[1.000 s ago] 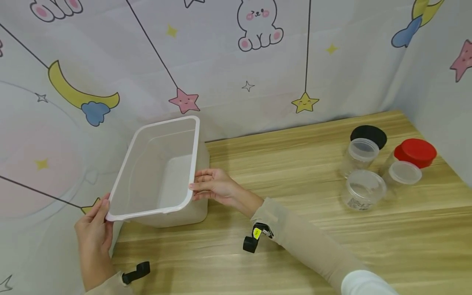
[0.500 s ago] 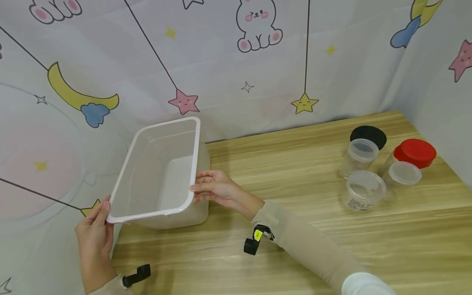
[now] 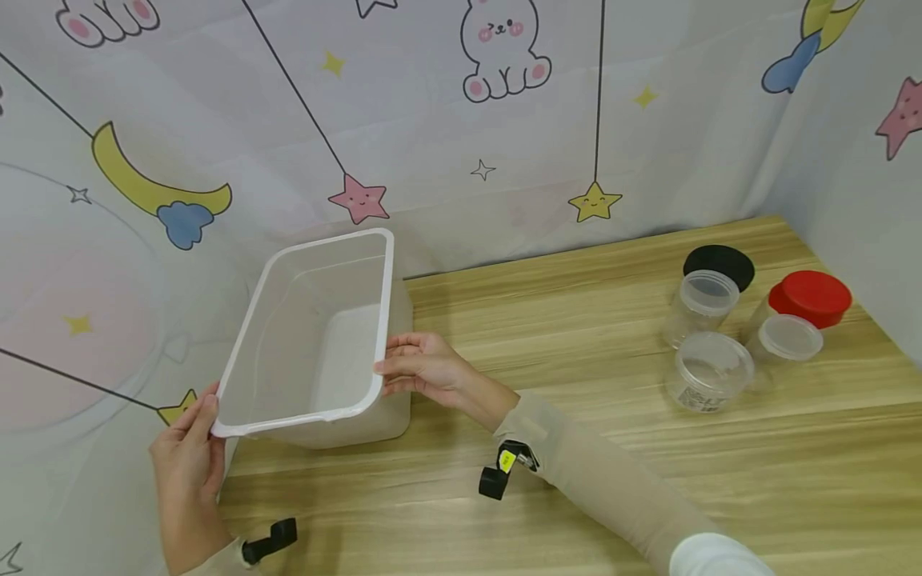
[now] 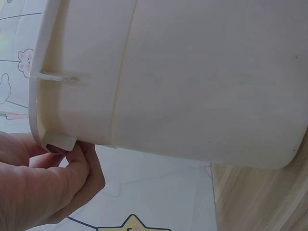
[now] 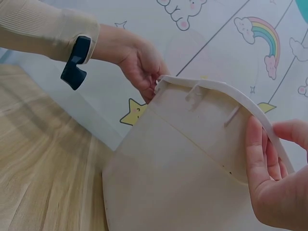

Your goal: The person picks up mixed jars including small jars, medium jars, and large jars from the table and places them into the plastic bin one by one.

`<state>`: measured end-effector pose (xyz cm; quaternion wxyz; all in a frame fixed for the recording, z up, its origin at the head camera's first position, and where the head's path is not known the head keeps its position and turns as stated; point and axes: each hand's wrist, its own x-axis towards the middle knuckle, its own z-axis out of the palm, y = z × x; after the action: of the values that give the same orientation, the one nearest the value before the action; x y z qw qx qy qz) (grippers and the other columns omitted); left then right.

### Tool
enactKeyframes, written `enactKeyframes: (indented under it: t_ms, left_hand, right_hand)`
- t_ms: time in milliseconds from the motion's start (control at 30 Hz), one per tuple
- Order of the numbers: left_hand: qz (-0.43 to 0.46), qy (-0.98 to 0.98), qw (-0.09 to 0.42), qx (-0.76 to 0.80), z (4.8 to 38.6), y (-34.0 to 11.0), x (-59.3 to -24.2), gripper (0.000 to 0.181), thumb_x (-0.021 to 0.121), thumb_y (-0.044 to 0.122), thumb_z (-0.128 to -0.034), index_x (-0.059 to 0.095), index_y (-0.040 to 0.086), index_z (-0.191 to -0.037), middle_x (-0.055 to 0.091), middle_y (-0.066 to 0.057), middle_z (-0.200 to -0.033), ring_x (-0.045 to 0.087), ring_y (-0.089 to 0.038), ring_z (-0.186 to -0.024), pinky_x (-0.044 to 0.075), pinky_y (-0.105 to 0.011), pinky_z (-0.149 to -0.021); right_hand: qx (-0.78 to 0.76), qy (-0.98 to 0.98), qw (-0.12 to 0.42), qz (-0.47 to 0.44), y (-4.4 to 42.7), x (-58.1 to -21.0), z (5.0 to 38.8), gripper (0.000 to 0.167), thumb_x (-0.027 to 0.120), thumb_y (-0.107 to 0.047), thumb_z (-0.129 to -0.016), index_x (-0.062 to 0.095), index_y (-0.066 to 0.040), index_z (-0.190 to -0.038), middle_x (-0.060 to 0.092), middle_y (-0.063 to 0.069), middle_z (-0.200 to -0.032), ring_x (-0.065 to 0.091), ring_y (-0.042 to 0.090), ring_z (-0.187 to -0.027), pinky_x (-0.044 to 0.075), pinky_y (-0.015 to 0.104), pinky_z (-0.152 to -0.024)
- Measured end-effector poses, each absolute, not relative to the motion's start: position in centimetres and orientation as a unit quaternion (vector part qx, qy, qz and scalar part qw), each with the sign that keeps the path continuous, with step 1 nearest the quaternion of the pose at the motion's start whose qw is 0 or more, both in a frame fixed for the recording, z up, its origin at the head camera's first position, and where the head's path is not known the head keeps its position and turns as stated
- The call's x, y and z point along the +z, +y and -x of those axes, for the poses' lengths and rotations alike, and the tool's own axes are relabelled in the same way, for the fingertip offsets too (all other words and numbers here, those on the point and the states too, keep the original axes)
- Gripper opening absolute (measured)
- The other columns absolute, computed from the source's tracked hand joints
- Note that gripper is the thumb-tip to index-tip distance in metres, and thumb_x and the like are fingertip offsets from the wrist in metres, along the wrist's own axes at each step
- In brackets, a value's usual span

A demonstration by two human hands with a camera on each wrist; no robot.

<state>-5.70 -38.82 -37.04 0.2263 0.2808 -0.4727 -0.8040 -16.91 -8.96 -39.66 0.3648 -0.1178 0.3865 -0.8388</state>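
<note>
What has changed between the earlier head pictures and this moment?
The tub has shifted very slightly to the right, with the left hand and right hand still gripping it. Neither let go. The jars stayed in place.

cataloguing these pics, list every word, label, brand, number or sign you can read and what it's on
No text here can be read.
Printed label on the clear tub: too small and blurred to read.
Yellow tag on the right wrist camera: too small to read.

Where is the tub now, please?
In the head view, the tub is at the left end of the table, held by the left grip and right grip.
</note>
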Motion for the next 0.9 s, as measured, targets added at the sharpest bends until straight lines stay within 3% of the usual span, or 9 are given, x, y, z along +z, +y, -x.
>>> enactKeyframes:
  t_ms: [900]
  left_hand:
    - [-0.27, -0.494, 0.237, -0.791, 5.5, -37.7, -37.3, 0.029, 0.069, 0.004, -0.0903, 0.071, -0.001, -0.119, 0.068, -0.004, -0.11, 0.069, -0.013, -0.093, 0.057, -0.024, -0.074]
  right_hand:
    - [-0.841, 0.405, 0.344, 0.106, -8.4, -39.5, 16.3, 0.02, 0.056, 0.017, -0.089, 0.053, 0.001, -0.102, 0.062, 0.009, -0.086, 0.064, 0.017, -0.069, 0.057, 0.025, -0.06]
